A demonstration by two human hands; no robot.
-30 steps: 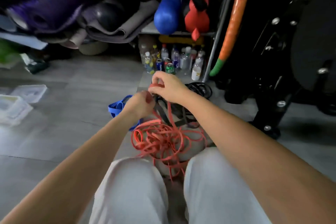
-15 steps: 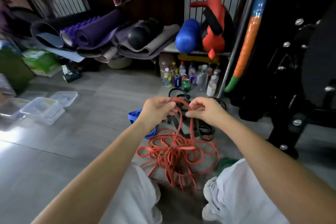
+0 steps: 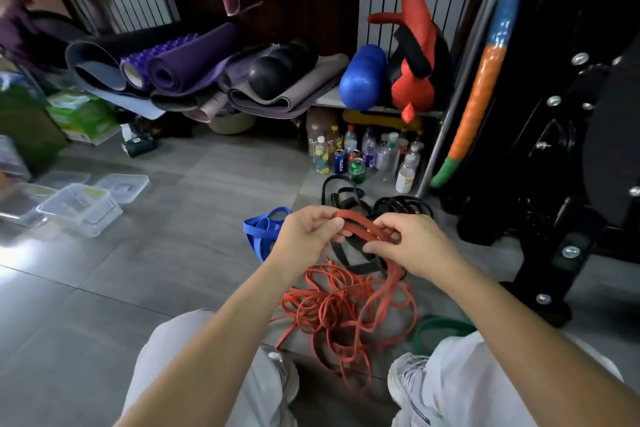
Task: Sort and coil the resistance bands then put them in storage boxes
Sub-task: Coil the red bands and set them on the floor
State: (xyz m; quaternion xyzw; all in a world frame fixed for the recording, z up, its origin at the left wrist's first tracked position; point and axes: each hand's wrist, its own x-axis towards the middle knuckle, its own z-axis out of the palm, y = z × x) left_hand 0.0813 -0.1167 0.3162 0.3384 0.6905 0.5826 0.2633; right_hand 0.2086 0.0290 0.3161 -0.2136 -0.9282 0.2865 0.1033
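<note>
Both hands are up near the centre of the view, pinching one red resistance band (image 3: 367, 228) between them: the left hand (image 3: 306, 236) grips its upper end at about 10 o'clock of the span, and the right hand (image 3: 410, 246) clamps the same strip between thumb and fingers at about 4 o'clock. From the right hand the band drops to a loose red tangle (image 3: 343, 312) on the floor (image 3: 121, 281), at 6 o'clock of the hands, between the person's knees. A blue band (image 3: 261, 230) lies just at 9 o'clock of the left hand, black bands (image 3: 349, 198) at 12 o'clock, and a green band (image 3: 436, 328) at 5 o'clock by the right knee. Clear storage boxes (image 3: 78, 208) sit well apart at 9 o'clock, lids beside them.
</note>
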